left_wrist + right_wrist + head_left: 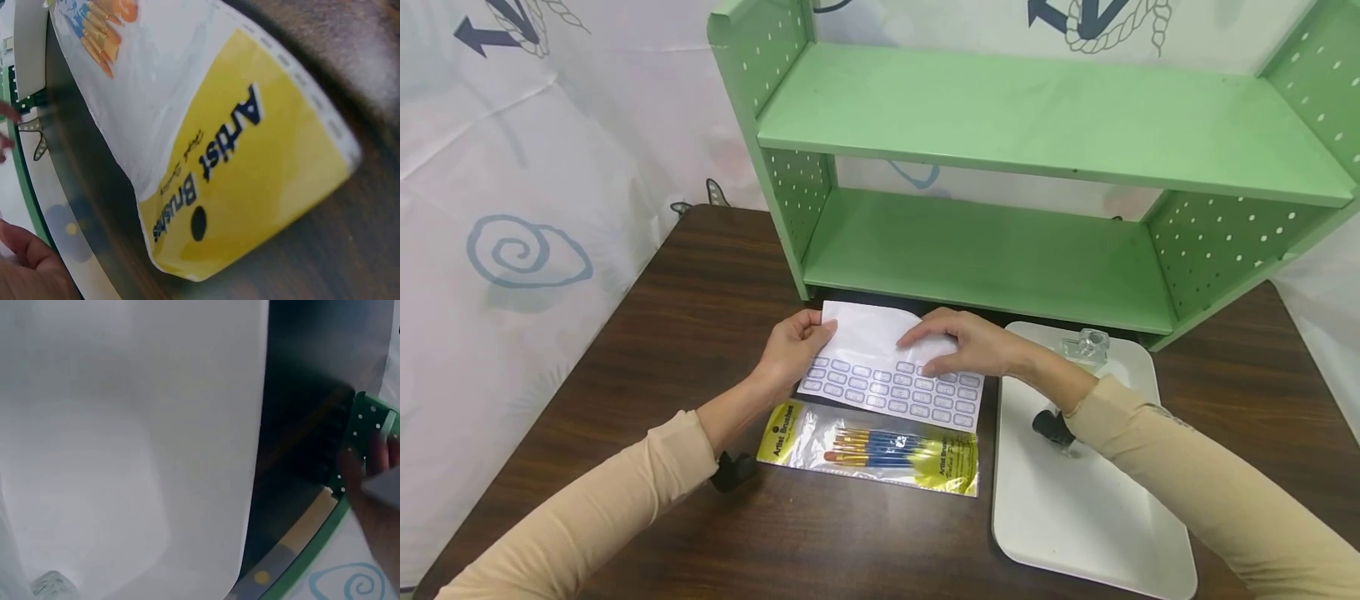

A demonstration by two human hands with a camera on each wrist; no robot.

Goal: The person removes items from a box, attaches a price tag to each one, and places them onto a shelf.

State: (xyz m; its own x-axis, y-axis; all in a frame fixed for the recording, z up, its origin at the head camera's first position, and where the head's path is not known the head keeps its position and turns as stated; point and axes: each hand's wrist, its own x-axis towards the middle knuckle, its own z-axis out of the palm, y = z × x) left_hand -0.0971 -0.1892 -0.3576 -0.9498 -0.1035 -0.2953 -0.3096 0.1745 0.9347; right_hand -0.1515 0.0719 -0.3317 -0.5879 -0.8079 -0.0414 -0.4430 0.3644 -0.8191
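Observation:
A white sheet of blue-bordered labels (pixel 891 392) is tilted up in front of the shelf, its upper part blank. At its left edge, my left hand (pixel 793 346) pinches it between thumb and fingers. My right hand (pixel 973 342) reaches over the upper right part, thumb and fingers spread apart against its face. The sheet's top edge bends near those fingers. Just below the sheet lies a clear packet of artist brushes (pixel 872 450) with yellow ends; its printed end (pixel 231 162) fills much of the left wrist view.
A white tray (pixel 1097 517) lies under the right forearm, with a clear glass-like object (pixel 1086 346) at its far end. Behind the hands stands a green two-tier shelf (pixel 985 250) on the dark wooden table (pixel 700 283).

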